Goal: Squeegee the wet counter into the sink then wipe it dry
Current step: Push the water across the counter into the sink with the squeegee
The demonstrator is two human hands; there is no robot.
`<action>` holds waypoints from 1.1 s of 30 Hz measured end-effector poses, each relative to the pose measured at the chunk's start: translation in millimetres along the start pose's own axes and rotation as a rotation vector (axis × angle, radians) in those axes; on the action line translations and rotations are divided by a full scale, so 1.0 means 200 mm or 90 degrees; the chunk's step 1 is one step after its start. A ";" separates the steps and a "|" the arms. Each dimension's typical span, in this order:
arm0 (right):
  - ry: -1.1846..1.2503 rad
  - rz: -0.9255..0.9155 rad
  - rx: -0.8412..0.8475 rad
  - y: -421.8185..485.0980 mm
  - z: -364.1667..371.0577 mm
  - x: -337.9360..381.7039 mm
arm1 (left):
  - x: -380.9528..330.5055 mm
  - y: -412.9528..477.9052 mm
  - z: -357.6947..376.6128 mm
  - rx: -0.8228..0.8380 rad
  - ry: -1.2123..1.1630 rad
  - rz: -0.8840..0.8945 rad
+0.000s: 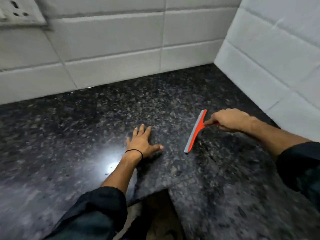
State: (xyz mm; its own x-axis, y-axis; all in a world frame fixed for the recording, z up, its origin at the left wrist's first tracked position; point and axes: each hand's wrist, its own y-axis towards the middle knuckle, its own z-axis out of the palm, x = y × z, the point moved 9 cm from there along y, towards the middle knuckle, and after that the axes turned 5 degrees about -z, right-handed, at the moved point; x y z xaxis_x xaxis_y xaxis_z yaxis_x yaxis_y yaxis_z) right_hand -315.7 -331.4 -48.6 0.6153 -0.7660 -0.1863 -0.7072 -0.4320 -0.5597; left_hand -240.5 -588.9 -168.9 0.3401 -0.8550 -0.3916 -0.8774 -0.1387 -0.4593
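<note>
An orange squeegee [196,131] with a grey rubber blade rests its edge on the black speckled granite counter [86,122], right of centre. My right hand [228,119] is shut on its handle, which is mostly hidden in my fist. My left hand [142,142] lies flat on the counter with fingers spread, a hand's width left of the blade, holding nothing. A thin black band circles that wrist. Wet streaks glint on the stone just right of the blade. No sink is in view.
White tiled walls [112,49] meet in a corner at the back right, closing the counter on two sides. A wall socket [19,11] sits at the top left. The counter's front edge has a notch [155,205] near my body.
</note>
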 end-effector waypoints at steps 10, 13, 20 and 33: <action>-0.008 0.073 0.047 -0.20 0.25 -0.27 | -0.18 0.13 0.09 -0.002 0.063 0.048; 0.002 0.080 0.059 -0.27 0.31 -0.36 | -0.39 0.20 0.12 0.010 0.092 0.078; 0.176 0.114 -0.120 0.01 0.06 -0.60 | -0.52 0.42 0.16 0.112 0.157 0.009; 0.221 0.094 -0.248 1.04 -0.47 -0.49 | -0.49 0.52 0.18 0.061 0.096 -0.012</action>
State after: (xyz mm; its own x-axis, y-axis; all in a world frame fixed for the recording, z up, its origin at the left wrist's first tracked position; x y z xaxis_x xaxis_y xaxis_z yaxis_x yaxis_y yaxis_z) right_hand -556.5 -391.0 -71.5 0.3954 -0.9154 0.0753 -0.8946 -0.4024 -0.1944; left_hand -353.5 -500.9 -206.6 0.2949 -0.9191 -0.2613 -0.8329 -0.1132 -0.5418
